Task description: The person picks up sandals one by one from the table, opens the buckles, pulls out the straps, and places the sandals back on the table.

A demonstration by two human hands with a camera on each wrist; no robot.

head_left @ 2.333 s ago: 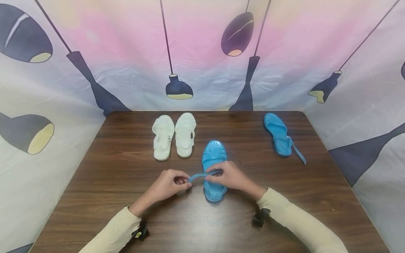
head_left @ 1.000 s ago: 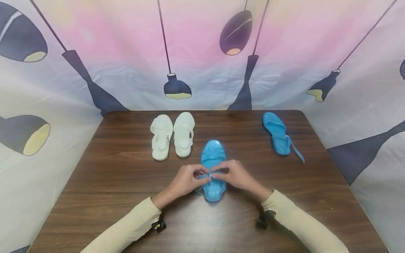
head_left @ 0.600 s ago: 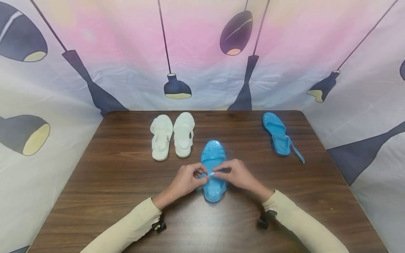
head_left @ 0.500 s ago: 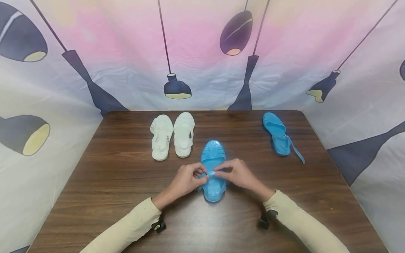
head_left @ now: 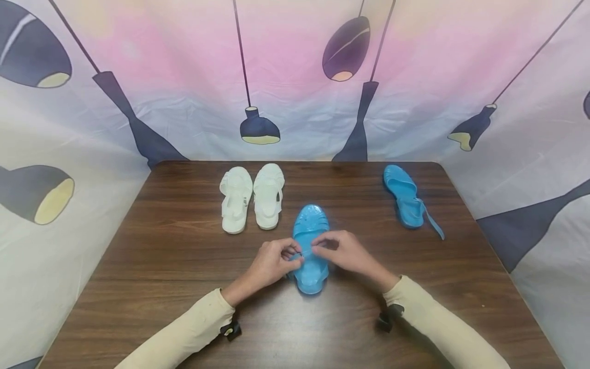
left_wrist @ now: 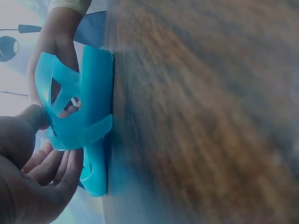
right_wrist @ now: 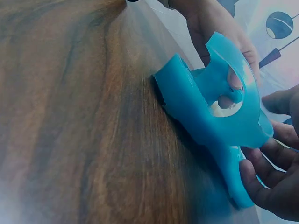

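Observation:
A blue jelly sandal [head_left: 311, 220] lies on the table in the head view, toe pointing away from me, with its ankle strap [left_wrist: 88, 133] across it. At the strap's left side my left hand [head_left: 276, 259] pinches it near the buckle, thumb against fingers. My right hand [head_left: 344, 251] pinches the strap from the other side, a short gap from the left fingertips. In the right wrist view the right fingers [right_wrist: 264, 168] curl below the strap. The buckle itself is mostly hidden by the left fingertips. The strap's loose end hangs at the sandal's left.
Two white sandals [head_left: 236, 202] stand side by side at the back left of the wooden table [head_left: 184, 246]. A second blue sandal [head_left: 407, 197] lies at the back right, its strap undone and trailing. A patterned cloth [head_left: 295, 61] hangs behind the table.
My left hand has moved right, from the strap's outstretched end to beside the buckle. The right hand has since shifted slightly right, widening the gap between the hands. The sandal stays in place.

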